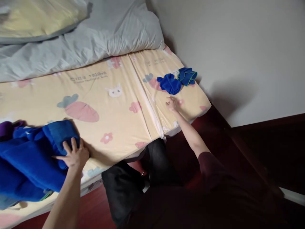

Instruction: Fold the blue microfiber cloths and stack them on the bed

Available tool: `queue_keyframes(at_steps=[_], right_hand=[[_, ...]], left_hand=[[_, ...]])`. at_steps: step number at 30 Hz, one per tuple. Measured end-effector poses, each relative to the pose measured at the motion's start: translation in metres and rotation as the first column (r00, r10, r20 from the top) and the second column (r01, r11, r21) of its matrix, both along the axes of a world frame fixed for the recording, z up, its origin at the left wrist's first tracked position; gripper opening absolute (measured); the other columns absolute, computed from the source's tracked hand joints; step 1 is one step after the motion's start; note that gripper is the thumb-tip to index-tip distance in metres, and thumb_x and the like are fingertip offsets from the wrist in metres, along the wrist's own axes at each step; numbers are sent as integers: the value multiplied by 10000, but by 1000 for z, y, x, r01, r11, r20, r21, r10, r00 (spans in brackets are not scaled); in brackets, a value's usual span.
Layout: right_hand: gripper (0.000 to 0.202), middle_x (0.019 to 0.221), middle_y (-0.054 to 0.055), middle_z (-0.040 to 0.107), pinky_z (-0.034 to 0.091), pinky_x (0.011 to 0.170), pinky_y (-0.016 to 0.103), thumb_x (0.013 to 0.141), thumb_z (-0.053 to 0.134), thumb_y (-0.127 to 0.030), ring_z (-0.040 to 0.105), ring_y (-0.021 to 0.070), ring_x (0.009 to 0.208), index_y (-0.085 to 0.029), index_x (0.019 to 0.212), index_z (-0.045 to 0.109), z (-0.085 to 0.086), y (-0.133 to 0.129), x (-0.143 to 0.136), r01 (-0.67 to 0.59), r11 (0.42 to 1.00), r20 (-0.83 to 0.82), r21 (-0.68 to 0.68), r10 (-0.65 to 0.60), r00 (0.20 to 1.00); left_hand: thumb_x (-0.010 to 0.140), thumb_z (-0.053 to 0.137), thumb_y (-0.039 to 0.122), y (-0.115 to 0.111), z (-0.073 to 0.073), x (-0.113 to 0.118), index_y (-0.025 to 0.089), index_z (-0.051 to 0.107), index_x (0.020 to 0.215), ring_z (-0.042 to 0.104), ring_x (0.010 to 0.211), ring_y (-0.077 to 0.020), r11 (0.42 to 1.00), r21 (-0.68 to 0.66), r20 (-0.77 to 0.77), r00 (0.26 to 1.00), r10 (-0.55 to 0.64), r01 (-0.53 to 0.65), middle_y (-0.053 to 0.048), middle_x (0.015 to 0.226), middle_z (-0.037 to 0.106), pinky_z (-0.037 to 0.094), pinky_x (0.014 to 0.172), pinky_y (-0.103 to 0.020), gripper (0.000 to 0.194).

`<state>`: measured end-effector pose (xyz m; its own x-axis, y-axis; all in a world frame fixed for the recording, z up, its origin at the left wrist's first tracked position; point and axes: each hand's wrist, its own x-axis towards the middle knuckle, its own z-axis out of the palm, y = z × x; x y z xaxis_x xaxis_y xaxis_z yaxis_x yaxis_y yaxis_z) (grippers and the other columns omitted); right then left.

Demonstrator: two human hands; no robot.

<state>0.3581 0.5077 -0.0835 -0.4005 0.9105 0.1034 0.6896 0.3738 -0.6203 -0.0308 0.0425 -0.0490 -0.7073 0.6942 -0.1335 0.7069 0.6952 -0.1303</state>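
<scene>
At the left, my left hand (75, 155) lies with spread fingers on a pile of blue cloth (30, 159), touching a folded blue piece (62, 132) at its right end. My right hand (172, 104) is over the right part of the bed, its fingers apart and nothing in them. Just beyond its fingertips lies a crumpled bright blue cloth (169, 84). A darker blue cloth with green edging (187, 76) touches that one on its right.
The bed (119, 117) has a yellow sheet with carrots and rabbits. A grey quilt (95, 41) and a yellow bundle (47, 17) lie along its far side. A pale wall (238, 57) stands at the right, above a dark red floor (88, 206).
</scene>
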Motion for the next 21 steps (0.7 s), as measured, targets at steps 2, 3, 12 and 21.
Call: queue_keyframes(at_steps=[2, 3, 12, 21], right_hand=[[568, 1503, 168, 576, 322, 1309, 506, 864, 549, -63, 463, 263, 1503, -107, 1426, 617, -5, 27, 14, 90, 996, 21, -17, -89, 996], [564, 1515, 165, 566, 318, 1316, 480, 851, 555, -54, 445, 259, 1516, -91, 1408, 629, -9, 35, 18, 111, 993, 21, -28, -111, 994], [408, 1654, 129, 446, 266, 1302, 620, 885, 627, -124, 423, 368, 1467, -149, 1287, 693, -29, 65, -2, 57, 997, 77, -57, -52, 996], [368, 1420, 185, 617, 345, 1238, 577, 985, 486, -97, 473, 349, 1379, -135, 1301, 672, 20, 32, -10, -38, 998, 45, 57, 35, 998]], left_hand=[[949, 389, 252, 2, 1, 10, 248, 302, 1687, 39, 1654, -369, 998, 57, -34, 999, -15, 17, -95, 1766, 198, 108, 1201, -817, 744], [946, 376, 250, 1, 1, 18, 283, 215, 1709, 19, 1652, -373, 994, 101, -34, 999, -31, 34, -67, 1775, 152, 86, 1198, -825, 781], [777, 548, 147, -62, -28, 204, 216, 321, 1686, 152, 1610, -374, 936, 190, 304, 889, -343, 297, -158, 1706, 327, 280, 1311, -605, 939], [839, 440, 71, -91, -60, 313, 300, 652, 1473, 619, 1377, -326, 866, 151, 543, 692, -475, 476, -142, 1452, 662, 577, 1108, -507, 707]])
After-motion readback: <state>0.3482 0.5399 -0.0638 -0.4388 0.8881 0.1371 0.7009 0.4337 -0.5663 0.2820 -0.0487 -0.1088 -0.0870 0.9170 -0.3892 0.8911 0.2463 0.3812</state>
